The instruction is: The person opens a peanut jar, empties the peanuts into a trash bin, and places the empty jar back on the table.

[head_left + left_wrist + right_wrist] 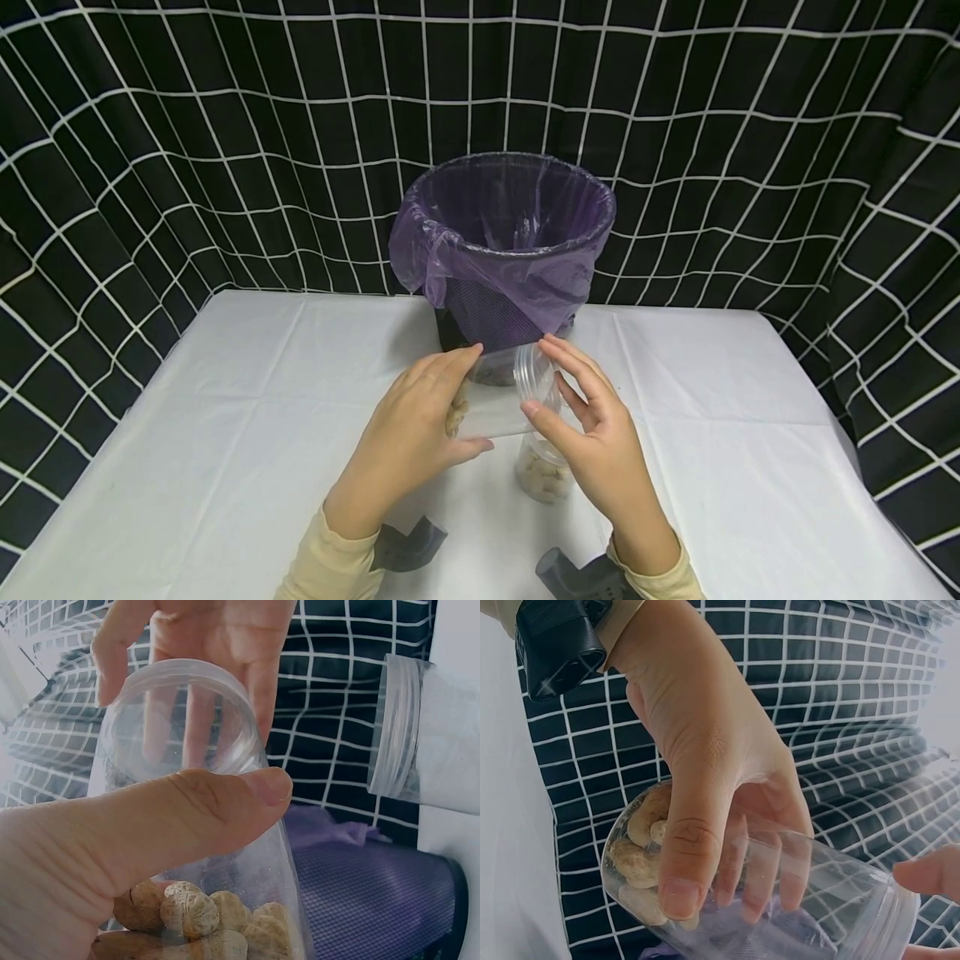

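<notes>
Wraps the left grip (416, 412) round the body of a clear jar (498, 408), thumb on the near side and fingers over the top, presumably to brace the heavier end, with peanuts (455, 414) gathered at the base. Holds the jar on its side above the surface (255, 467), in front of a mesh bin (491, 321), likely to present the ridged rim (534, 375) rightward. Cannot tell a clear lid from a bare mouth there. Behind, has a purple liner (540, 279) folded down over the bin's edge, probably to stop any slipping inside. Below the rim, has a second jar (543, 479) standing upright with peanuts inside, stable on its base. Farthest right, pinches the rim with the right grip (600, 425), thumb opposite fingers, probably to steady that end. Offers no brand, label or writing to read on either jar, bin or liner.
</notes>
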Demonstrator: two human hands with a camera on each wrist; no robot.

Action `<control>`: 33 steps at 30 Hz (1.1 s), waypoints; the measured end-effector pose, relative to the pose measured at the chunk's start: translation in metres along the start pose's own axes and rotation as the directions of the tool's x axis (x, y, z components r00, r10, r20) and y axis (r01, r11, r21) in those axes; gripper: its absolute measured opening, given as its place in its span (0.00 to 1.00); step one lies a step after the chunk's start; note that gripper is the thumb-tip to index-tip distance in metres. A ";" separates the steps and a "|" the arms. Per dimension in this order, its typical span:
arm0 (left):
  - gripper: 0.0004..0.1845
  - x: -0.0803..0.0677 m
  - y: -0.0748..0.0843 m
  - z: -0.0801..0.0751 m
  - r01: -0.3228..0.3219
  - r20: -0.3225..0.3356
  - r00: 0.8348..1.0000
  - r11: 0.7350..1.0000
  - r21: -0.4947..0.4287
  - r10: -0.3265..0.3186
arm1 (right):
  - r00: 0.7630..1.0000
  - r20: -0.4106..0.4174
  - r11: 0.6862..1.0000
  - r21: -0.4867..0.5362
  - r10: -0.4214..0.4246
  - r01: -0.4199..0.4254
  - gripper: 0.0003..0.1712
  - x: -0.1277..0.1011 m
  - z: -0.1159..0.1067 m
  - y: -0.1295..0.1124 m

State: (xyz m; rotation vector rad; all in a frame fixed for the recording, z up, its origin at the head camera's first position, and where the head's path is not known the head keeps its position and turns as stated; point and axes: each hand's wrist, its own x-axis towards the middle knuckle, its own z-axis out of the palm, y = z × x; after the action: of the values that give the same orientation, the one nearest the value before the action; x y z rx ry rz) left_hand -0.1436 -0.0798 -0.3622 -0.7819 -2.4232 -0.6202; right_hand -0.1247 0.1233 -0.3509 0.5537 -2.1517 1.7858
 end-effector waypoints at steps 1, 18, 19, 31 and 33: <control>0.53 0.000 0.000 0.000 0.000 0.001 1.000 1.000 0.000 0.000 | 1.000 -0.001 1.000 0.003 -0.002 0.002 0.32 0.000 0.000 0.000; 0.53 0.000 0.000 -0.001 0.011 0.010 1.000 1.000 -0.008 -0.011 | 0.999 0.009 0.999 0.042 0.032 -0.032 0.34 0.000 -0.001 -0.002; 0.53 -0.001 0.000 -0.001 0.009 0.010 1.000 1.000 -0.009 -0.009 | 0.999 0.008 0.999 0.032 0.039 -0.039 0.34 0.000 0.000 -0.002; 0.53 0.000 0.000 -0.002 0.013 0.020 1.000 1.000 -0.013 -0.013 | 1.000 0.011 1.000 0.024 -0.003 0.003 0.33 -0.001 -0.001 -0.001; 0.53 0.000 0.000 -0.002 0.014 0.023 1.000 1.000 -0.014 -0.014 | 1.000 0.012 0.999 0.031 0.006 -0.006 0.34 -0.001 -0.001 -0.001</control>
State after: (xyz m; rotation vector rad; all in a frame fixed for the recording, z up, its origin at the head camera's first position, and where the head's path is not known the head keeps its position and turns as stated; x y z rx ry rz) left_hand -0.1427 -0.0806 -0.3604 -0.7822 -2.4492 -0.6382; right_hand -0.1232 0.1242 -0.3501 0.5678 -2.1389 1.8270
